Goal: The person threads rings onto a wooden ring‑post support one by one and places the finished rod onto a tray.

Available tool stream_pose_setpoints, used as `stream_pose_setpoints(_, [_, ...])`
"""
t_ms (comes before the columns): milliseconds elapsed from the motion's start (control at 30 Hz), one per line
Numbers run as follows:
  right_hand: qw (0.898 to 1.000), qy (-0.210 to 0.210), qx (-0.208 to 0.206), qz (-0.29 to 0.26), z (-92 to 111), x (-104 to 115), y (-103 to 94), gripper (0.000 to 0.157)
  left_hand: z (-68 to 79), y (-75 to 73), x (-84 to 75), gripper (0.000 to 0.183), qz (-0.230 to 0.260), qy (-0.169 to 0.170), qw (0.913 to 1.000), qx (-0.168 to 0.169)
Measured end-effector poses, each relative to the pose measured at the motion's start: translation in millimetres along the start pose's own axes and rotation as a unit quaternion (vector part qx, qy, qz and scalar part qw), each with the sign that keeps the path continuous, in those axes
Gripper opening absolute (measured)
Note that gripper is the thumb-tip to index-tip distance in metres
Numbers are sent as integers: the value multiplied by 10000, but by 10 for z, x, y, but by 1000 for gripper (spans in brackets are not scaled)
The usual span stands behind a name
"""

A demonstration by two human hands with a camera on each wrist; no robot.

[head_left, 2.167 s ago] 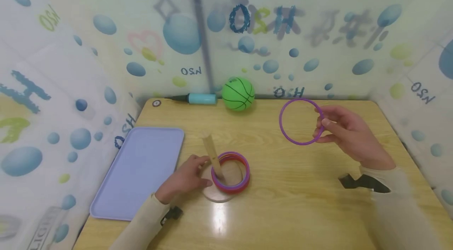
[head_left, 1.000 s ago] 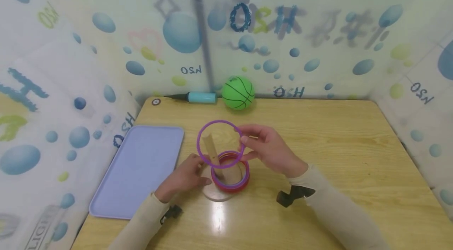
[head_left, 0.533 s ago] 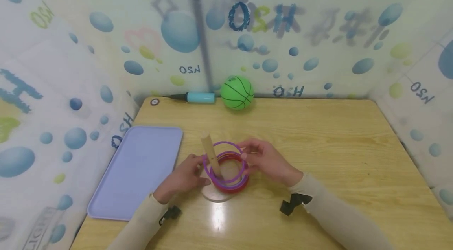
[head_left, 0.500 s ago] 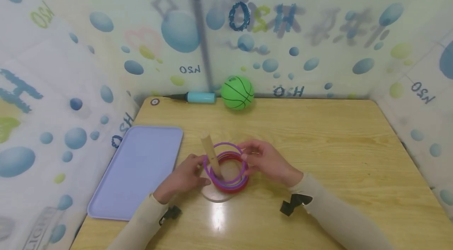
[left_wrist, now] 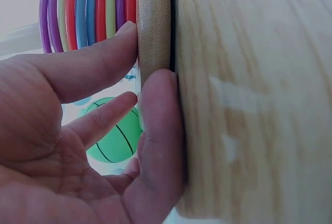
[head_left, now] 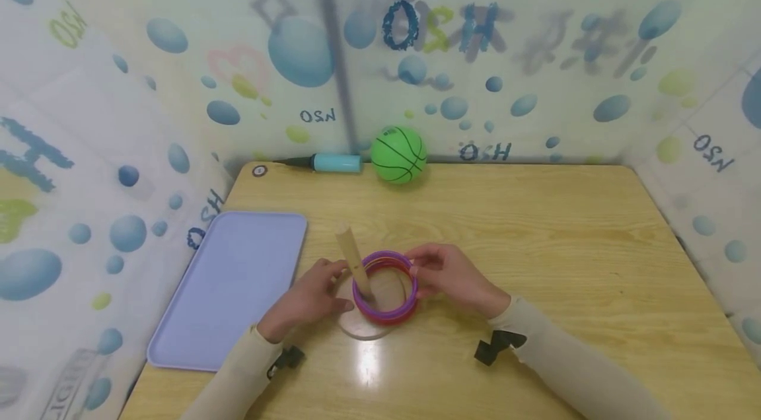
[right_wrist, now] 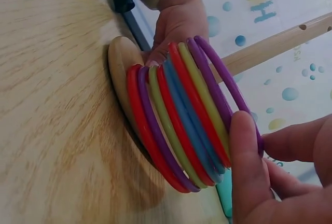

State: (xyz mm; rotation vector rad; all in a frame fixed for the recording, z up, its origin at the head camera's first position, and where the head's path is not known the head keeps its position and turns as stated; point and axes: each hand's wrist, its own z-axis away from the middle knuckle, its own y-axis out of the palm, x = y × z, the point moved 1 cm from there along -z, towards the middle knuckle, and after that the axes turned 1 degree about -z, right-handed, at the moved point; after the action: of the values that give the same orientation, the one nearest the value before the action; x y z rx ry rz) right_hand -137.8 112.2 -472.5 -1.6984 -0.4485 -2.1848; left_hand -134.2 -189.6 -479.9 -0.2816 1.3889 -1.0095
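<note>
A wooden ring-toss stand has a round base (head_left: 364, 331) and an upright peg (head_left: 351, 255). Around the peg lies a stack of plastic rings (right_wrist: 188, 123) in red, purple, yellow-green and blue. My right hand (head_left: 454, 280) pinches a purple ring (right_wrist: 226, 76) between thumb and fingers. That ring encircles the peg at the top of the stack, touching it on one side and slightly tilted away at my fingers. My left hand (head_left: 310, 298) holds the left rim of the base, with thumb and a finger against its edge (left_wrist: 154, 27).
A pale lilac tray (head_left: 232, 288) lies left of the stand. Toward the back wall are a green ball (head_left: 399, 156) and a light-blue hand pump (head_left: 337, 163) with a black end. The wooden table (head_left: 565, 242) meets patterned walls on three sides.
My right hand has carried the purple ring from the right side over the peg, then lowered it onto the stack. The left hand has stayed at the base.
</note>
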Motion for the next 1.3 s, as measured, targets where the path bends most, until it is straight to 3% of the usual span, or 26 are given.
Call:
stream_pose_setpoints(567, [9965,-462,-227,654,5,-35,-49,34,27,8,0,70,-28,-80,10000,5])
stream_pose_setpoints(833, [9814,-1126,-483,1480,-17,-20,-77,26,47,-10,-11,68,26,-92,10000,17])
stream_pose_setpoints(1100, [9724,-1297,-598,1843,9,87,-76,24,120,-73,25,69,-94,348,9992,183])
stream_pose_setpoints(1300, [9629,-1652,-646,2033,50,238,-73,18,193,-203,39,69,22,520,9982,300])
